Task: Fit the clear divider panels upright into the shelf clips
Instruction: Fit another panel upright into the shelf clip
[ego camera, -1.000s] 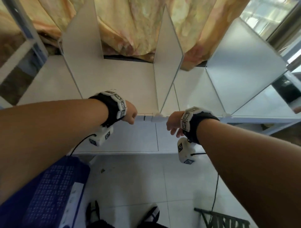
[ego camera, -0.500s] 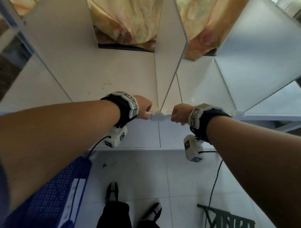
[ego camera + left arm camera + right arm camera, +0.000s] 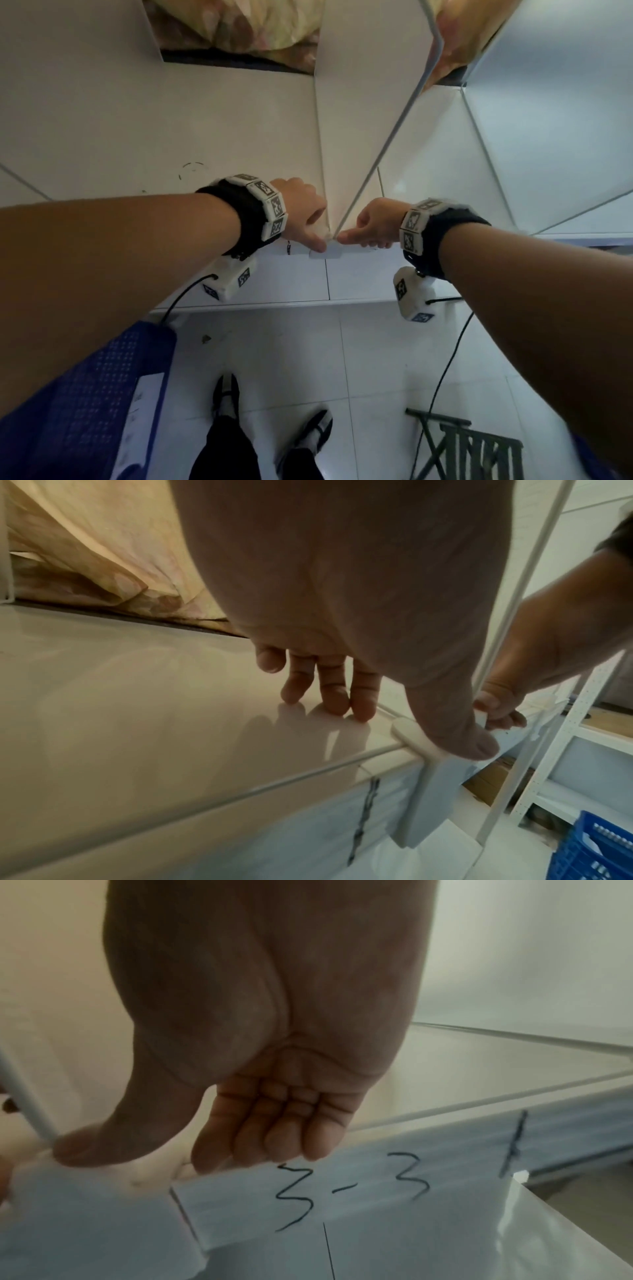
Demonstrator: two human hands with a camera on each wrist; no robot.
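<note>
The middle divider panel (image 3: 363, 113) stands upright on the shelf (image 3: 171, 137), its front bottom corner sitting in the white clip (image 3: 323, 254) at the shelf's front edge. The left hand (image 3: 303, 214) presses its thumb on the clip while its straight fingers rest on the shelf top. The right hand (image 3: 371, 222) presses its thumb from the other side, fingers loosely curled and holding nothing. Compared with half a second ago, both thumbs are closer together at the corner, and the view is nearer. Another panel (image 3: 555, 113) stands to the right

divider panel (image 3: 363, 113) – frosted, upright | white clip (image 3: 324, 253) – at shelf's front edge
</note>
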